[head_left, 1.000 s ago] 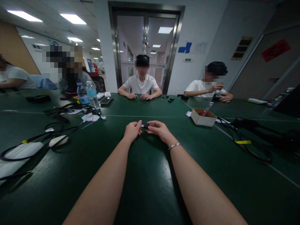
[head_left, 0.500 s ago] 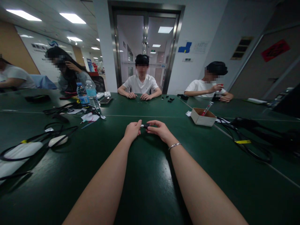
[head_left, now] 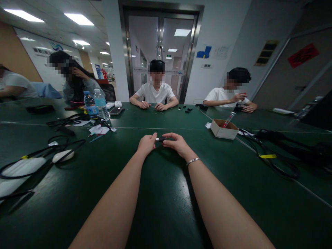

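Both arms reach out over the green counter (head_left: 160, 200), and the hands meet mid-scene.

- Left hand (head_left: 147, 144) and right hand (head_left: 177, 143) each pinch one end of a small dark part (head_left: 161, 139).
- The part lies roughly level between the fingertips, just above the counter. Can't tell if it touches the surface. Its left end looks lighter, maybe metal. Too small to identify.
- Left grip: fingers curled in, thumb and forefinger pressed onto the part's left end.
- Right grip: thumb and forefinger pressed onto the right end, other fingers loosely curved.
- Silver bracelet (head_left: 193, 160) on the right wrist.

Surroundings:
- Open cardboard box (head_left: 224, 129) sits right and farther out, well apart from the hands. A red-tipped stick (head_left: 228, 119) leans out of it.
- Black cables (head_left: 269, 162) with a yellow tag (head_left: 267, 156) run along the right side.
- On the left, a white mouse (head_left: 63, 156) sits among black cable loops.
- Far left are two water bottles (head_left: 100, 103), with a phone (head_left: 117, 111) just beside them.
- Far centre, a few small black pieces (head_left: 188, 110) lie near a person in a white shirt (head_left: 155, 94) whose hands rest on the counter.
- Far right, a second person in white (head_left: 223, 96) has one hand raised.
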{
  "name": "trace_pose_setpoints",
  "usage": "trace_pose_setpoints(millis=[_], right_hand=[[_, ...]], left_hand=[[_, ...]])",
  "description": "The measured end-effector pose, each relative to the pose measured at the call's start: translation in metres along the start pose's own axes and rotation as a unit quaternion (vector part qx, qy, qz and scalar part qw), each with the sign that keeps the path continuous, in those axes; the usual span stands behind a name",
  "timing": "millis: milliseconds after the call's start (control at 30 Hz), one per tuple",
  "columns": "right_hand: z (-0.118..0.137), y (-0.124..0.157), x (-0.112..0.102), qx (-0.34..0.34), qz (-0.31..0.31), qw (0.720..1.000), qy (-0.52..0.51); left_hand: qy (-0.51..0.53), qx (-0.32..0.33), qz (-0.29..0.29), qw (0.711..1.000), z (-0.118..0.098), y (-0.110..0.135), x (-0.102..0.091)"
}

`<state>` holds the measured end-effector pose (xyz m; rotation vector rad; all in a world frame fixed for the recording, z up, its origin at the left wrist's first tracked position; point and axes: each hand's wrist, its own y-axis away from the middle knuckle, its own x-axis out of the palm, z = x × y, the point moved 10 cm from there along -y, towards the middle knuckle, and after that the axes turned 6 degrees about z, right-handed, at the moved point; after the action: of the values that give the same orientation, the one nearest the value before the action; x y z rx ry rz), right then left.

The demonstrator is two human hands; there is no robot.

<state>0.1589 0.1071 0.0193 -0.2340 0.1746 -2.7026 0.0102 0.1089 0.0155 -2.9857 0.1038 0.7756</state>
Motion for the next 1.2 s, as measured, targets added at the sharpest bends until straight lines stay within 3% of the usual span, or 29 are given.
trace_pose_setpoints(millis=[467,767,933,1200], right_hand=[[-0.002,0.001,-0.002,0.021,-0.022,0.999,-0.032],[-0.001,0.003,-0.003,0.021,-0.03,0.998,-0.049],[-0.001,0.002,-0.002,0.024,-0.028,0.998,-0.041],[-0.002,0.002,-0.001,0.027,-0.022,0.999,-0.034]], left_hand=[[0.076,0.023,-0.002,0.997,0.008,-0.006,0.004],[0.166,0.057,0.004,0.984,-0.007,0.002,0.001],[0.183,0.095,0.0,0.979,-0.015,0.004,-0.002],[0.129,0.082,-0.002,0.988,-0.009,0.001,0.002]])
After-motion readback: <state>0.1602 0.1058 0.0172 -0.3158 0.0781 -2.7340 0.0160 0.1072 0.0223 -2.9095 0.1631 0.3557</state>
